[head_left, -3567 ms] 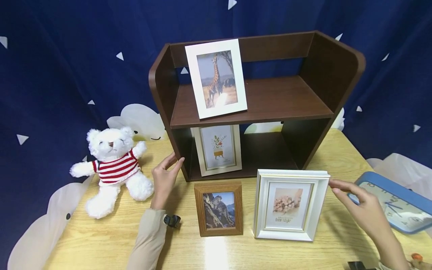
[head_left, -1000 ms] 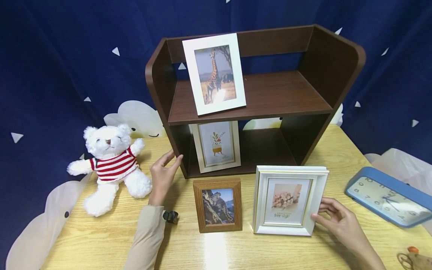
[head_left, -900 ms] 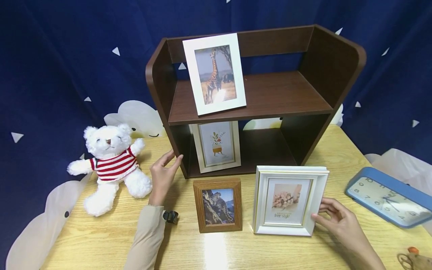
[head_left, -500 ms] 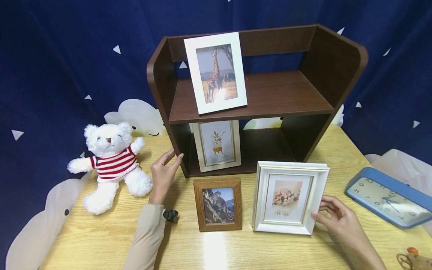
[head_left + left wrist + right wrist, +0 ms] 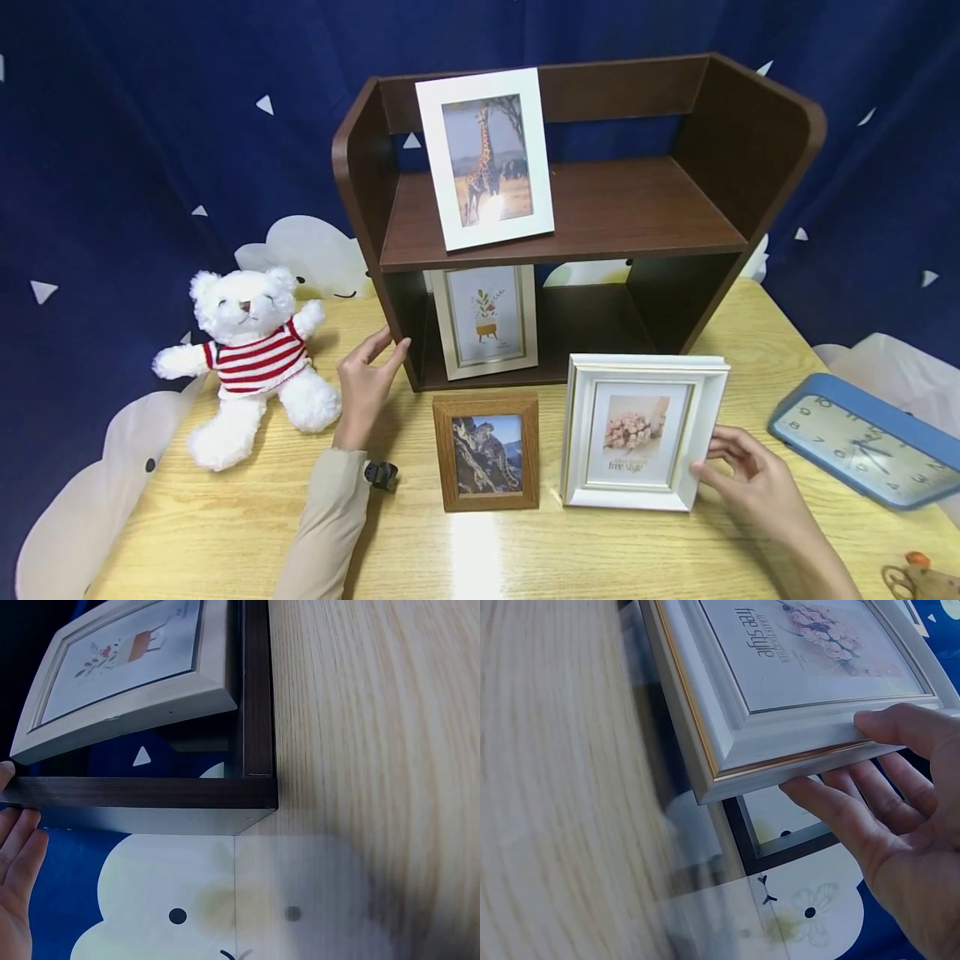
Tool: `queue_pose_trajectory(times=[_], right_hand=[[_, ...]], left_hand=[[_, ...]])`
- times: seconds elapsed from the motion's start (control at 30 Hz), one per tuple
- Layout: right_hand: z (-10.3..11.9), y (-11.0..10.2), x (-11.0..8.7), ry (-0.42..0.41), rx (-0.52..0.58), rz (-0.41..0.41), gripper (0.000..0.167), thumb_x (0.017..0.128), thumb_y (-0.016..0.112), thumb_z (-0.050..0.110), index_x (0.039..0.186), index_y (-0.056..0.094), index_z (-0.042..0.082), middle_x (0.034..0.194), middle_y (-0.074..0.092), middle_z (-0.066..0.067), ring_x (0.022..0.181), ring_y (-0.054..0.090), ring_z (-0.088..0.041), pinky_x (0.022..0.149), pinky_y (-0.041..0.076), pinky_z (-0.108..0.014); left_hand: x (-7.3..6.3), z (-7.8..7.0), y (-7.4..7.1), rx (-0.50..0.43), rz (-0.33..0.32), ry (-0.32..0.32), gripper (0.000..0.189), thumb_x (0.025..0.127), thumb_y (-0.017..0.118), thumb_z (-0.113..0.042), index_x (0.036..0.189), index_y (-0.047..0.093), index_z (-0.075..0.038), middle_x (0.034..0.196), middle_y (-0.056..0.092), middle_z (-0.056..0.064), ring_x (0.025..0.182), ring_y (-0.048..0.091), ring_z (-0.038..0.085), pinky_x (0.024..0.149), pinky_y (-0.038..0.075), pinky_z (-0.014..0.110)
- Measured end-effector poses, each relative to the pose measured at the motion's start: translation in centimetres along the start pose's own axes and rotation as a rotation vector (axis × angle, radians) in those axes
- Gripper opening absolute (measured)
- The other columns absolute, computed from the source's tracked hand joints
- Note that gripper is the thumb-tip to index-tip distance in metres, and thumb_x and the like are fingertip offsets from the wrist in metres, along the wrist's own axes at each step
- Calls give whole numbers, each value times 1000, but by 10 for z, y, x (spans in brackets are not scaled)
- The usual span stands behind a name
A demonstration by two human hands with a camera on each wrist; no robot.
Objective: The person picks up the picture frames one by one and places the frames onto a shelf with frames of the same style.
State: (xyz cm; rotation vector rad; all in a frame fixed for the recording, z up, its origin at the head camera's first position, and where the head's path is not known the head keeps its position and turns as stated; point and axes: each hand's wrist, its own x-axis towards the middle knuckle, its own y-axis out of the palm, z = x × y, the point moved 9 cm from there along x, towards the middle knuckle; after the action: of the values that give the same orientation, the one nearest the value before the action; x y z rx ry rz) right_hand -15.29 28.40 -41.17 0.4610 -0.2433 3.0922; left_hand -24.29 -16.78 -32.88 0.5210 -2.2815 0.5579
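Note:
My right hand (image 5: 750,475) holds a white picture frame (image 5: 716,417) by its lower right edge, thumb in front and fingers behind. Gold lines trim this frame, and its print shows pink flowers; in the right wrist view the thumb (image 5: 907,726) presses its face. My left hand (image 5: 365,387) grips the left side panel of a dark brown two-tier shelf (image 5: 615,212) at its lower front edge. On the upper tier a white frame (image 5: 545,179) with a giraffe photo leans back. A cream frame (image 5: 528,321) with a plant print stands below it.
A brown wooden frame (image 5: 529,467) with a leopard photo stands before the shelf. To the left sits a white teddy bear (image 5: 247,367) in a striped shirt. A blue clock (image 5: 862,446) lies right of the right hand, with a small brown item (image 5: 926,579) nearer.
The right hand has gone from the upper right corner of the white gold-trimmed frame to its lower right edge. Lately that frame has shifted slightly toward the shelf. The left hand keeps its grip.

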Motion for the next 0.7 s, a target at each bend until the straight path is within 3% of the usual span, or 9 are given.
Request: queue_pose_trajectory(times=[0.13, 0.33, 0.53, 0.7], right_hand=[[4, -1, 5, -43, -22, 19, 53, 71, 64, -26, 112, 62, 8, 95, 68, 8, 88, 62, -1, 85, 47, -8], [11, -1, 11, -86, -16, 31, 54, 71, 62, -28, 112, 62, 6, 95, 68, 8, 88, 62, -1, 86, 46, -8], [13, -2, 18, -84, 0, 34, 53, 72, 61, -28, 111, 62, 8, 94, 68, 8, 88, 62, -1, 84, 47, -8], [17, -2, 24, -116, 9, 32, 53, 71, 61, -29, 111, 62, 6, 93, 69, 6, 88, 62, -1, 85, 47, -8]], left_hand=[[0, 1, 0, 6, 4, -6, 26, 74, 76, 8, 97, 67, 17, 95, 67, 29, 83, 69, 40, 80, 46, 5], [0, 0, 0, 16, 1, 3, 26, 73, 76, 8, 96, 67, 16, 95, 68, 28, 82, 69, 39, 79, 55, 24], [0, 1, 0, 6, -3, 4, 26, 72, 76, 10, 96, 67, 17, 94, 67, 29, 82, 69, 41, 82, 46, 5], [-1, 4, 1, 17, -3, 8, 27, 72, 76, 10, 97, 67, 16, 94, 68, 29, 82, 69, 40, 82, 46, 7]])
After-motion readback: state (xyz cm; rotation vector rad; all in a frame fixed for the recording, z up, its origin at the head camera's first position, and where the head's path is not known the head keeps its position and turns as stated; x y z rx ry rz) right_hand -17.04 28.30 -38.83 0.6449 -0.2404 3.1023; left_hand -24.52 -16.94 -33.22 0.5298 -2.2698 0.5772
